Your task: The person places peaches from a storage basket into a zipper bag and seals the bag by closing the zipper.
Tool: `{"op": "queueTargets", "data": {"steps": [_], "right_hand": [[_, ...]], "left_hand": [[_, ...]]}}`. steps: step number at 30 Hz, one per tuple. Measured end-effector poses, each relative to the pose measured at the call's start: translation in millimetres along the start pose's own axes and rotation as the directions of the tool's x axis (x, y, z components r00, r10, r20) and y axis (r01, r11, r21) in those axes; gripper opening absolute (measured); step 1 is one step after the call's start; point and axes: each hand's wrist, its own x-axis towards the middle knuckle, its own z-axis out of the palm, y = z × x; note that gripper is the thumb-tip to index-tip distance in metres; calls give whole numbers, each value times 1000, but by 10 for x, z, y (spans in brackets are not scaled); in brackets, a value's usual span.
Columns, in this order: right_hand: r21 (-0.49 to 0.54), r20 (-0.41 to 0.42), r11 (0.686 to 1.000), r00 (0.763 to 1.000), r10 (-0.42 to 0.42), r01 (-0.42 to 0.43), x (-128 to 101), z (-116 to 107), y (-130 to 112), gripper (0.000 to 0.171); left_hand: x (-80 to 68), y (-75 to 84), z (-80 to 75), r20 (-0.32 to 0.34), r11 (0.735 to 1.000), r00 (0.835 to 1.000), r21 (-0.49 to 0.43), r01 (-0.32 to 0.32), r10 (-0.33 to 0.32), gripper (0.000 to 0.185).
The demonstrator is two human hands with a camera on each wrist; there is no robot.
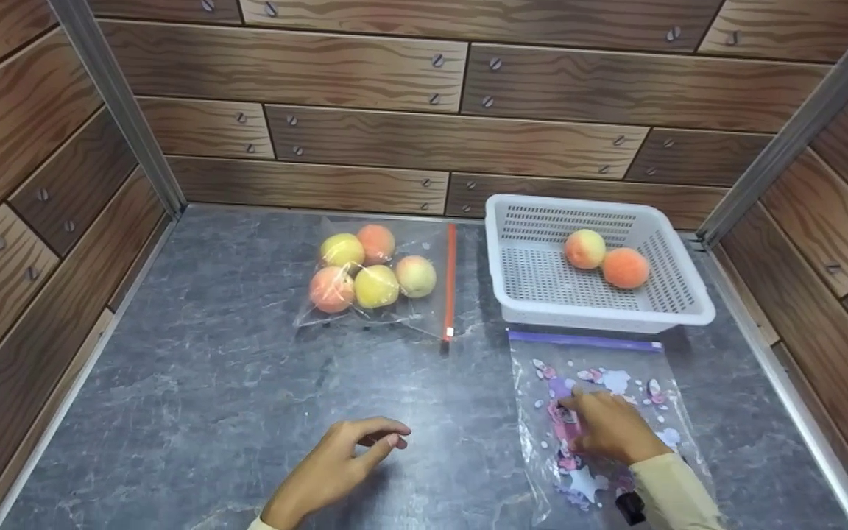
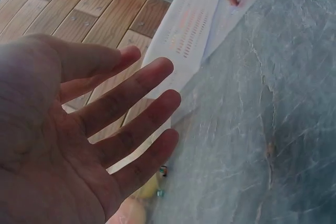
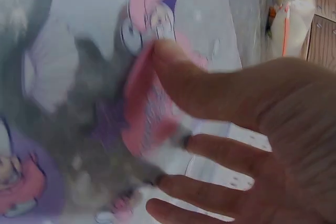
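While your right hand (image 1: 610, 427) is pressing flat on the printed bag (image 1: 601, 412), its purple zip edge (image 1: 584, 341) is lying beyond your fingertips, toward the basket (image 1: 678, 298). Your left hand (image 1: 343, 460) is hovering nearby, loose and holding nothing.

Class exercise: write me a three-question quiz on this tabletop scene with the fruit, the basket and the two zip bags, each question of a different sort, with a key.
1. How many peaches lie in the white basket?
2. True or false: the left hand holds a peach.
3. Which does the right hand touch? A) the clear bag with the red zip B) the printed bag with the purple zip C) the basket

Key
1. Two; five more sit in the clear bag.
2. False; it hovers over the grey table, fingers loose, holding nothing.
3. B; its fingers rest on the printed bag, which lies flat just in front of the basket.
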Motion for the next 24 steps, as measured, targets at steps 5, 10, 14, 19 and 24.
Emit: {"op": "queueTargets", "data": {"steps": [5, 10, 14, 19, 24], "right_hand": [[-49, -59, 996, 996, 67, -70, -16, 48, -66, 51], [-74, -56, 991, 992, 112, -116, 15, 94, -146, 54], [-98, -45, 986, 990, 131, -135, 40, 106, -217, 46], [-135, -50, 979, 988, 149, -154, 62, 131, -301, 38], [-174, -81, 976, 990, 120, -132, 69, 172, -402, 48]], "left_hand": [[-51, -29, 14, -11, 999, 999, -3, 36, -36, 25], [-109, -32, 56, -73, 993, 997, 112, 33, -25, 25], [-103, 16, 162, -55, 984, 998, 181, 3, 7, 26], [-2, 111, 332, 48, 951, 997, 302, -65, 53, 30], [138, 235, 549, 150, 858, 975, 465, -218, 166, 31]]}}
